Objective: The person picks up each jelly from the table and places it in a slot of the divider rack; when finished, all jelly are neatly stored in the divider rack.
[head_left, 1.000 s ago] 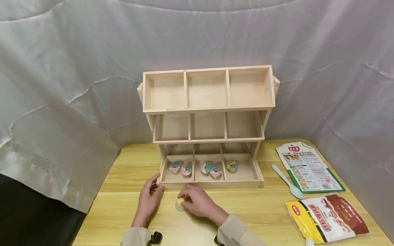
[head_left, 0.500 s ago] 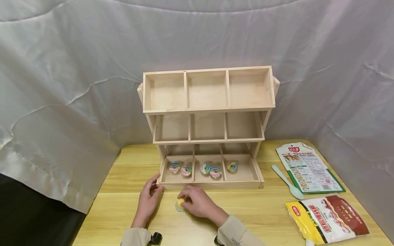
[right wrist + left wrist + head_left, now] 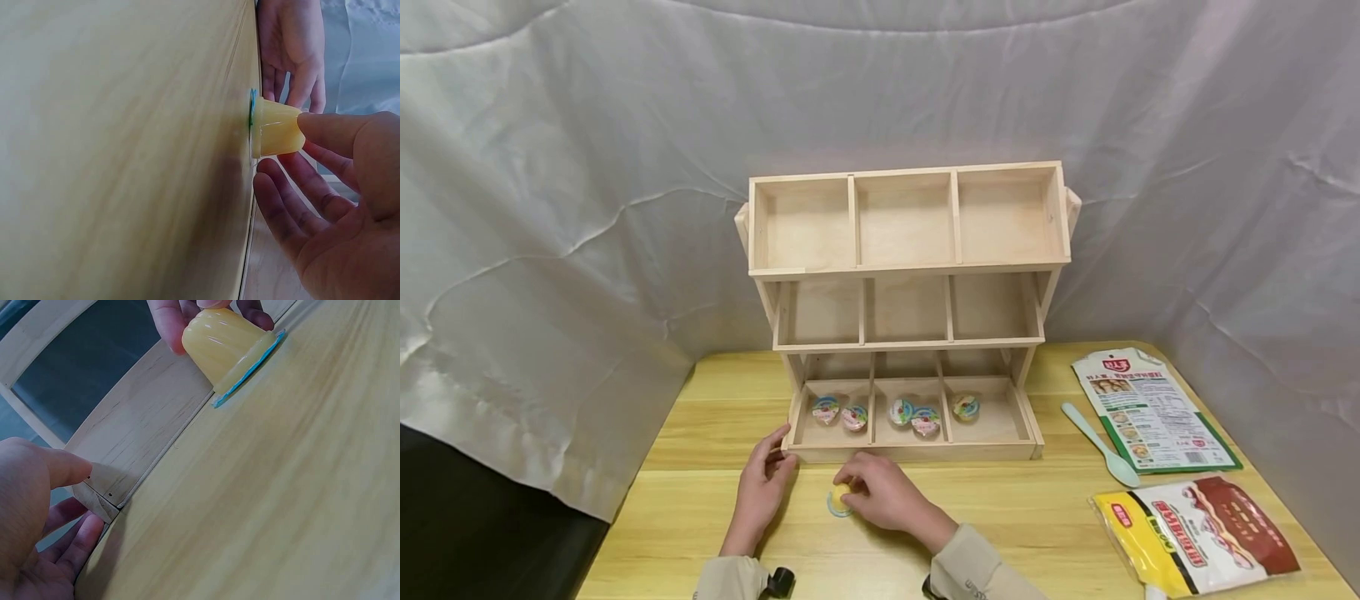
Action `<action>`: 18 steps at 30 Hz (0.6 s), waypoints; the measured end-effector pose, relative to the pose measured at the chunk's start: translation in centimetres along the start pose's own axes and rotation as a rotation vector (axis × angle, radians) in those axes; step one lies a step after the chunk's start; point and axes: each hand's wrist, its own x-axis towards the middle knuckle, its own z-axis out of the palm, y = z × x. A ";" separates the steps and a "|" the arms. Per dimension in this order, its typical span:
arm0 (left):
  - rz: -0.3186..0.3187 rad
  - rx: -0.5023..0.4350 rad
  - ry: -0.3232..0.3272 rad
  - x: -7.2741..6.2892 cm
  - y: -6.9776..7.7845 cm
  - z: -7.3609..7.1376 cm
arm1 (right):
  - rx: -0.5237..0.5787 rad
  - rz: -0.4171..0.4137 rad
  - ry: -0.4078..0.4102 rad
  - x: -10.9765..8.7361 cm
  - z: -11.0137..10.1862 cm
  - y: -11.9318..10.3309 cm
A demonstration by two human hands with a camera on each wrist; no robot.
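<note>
A small yellow jelly cup [image 3: 840, 497] stands upside down on the wooden table, its blue-edged lid against the surface. My right hand [image 3: 883, 492] pinches it by its narrow end between thumb and fingers, as the right wrist view shows. My left hand [image 3: 763, 483] rests at the front left corner of a three-tier wooden rack [image 3: 910, 452], thumb by the front board and relaxed fingers along the side. In the rack's bottom tier lie several jelly cups: a pink-lidded cup [image 3: 853, 417] and another in the left compartment, two in the middle, and one yellowish cup [image 3: 966, 406] on the right.
To the right lie a pale green spoon [image 3: 1101, 444], a white and green food packet [image 3: 1157, 412] and a yellow, white and brown pouch [image 3: 1195, 533]. The rack's two upper tiers hold nothing. Grey curtains [image 3: 895, 92] hang behind and at both sides.
</note>
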 end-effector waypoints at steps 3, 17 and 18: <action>-0.002 0.002 -0.002 0.0 0.0 0.0 | 0.002 0.013 -0.006 0.0 0.0 0.0; -0.005 0.042 0.013 0.8 -3.2 0.7 | 0.028 0.047 -0.014 0.1 0.1 0.2; -0.005 0.045 0.012 0.9 -3.7 0.7 | 0.031 0.049 -0.014 0.1 0.1 0.2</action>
